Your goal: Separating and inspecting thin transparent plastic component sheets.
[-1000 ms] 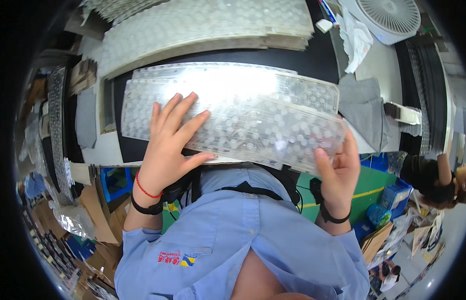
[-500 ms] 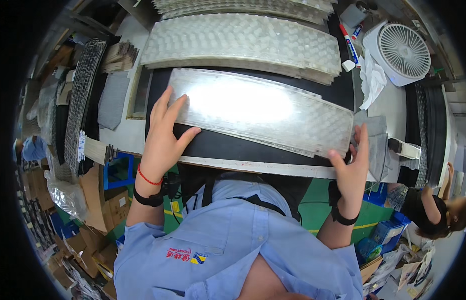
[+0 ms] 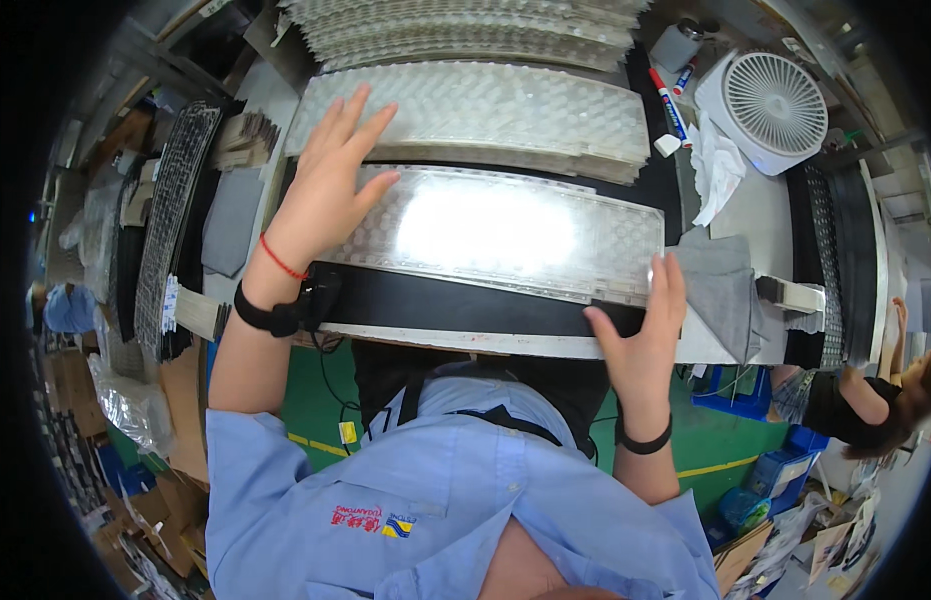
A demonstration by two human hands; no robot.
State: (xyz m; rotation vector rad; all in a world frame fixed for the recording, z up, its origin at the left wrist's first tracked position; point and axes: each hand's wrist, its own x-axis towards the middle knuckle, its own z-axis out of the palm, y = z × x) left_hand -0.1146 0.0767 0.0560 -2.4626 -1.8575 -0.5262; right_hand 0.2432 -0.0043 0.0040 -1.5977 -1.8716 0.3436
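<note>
A long, clear, shiny plastic panel [image 3: 525, 235] lies on the black mat [image 3: 455, 308] in front of me, with a bright glare in its middle. My left hand [image 3: 330, 185] is over the panel's left end, fingers spread, reaching toward the left part of a stack of similar textured panels [image 3: 485, 110] behind it. Whether its fingertips touch that stack I cannot tell. At the panel's right end is my right hand [image 3: 645, 325], thumb and fingers apart, fingertips by the right edge. Neither hand grips anything.
More stacked panels [image 3: 465, 30] stand farther back. To the right are a white fan [image 3: 775, 110], two markers [image 3: 669, 110], crumpled tissue [image 3: 715, 165] and a grey cloth [image 3: 710, 285]. Another grey cloth [image 3: 232, 220] lies at left. A co-worker [image 3: 855, 400] is at far right.
My left hand has moved away from the panel's left edge, up toward the stack behind. My right hand remains by the right edge. The whole view has shifted slightly.
</note>
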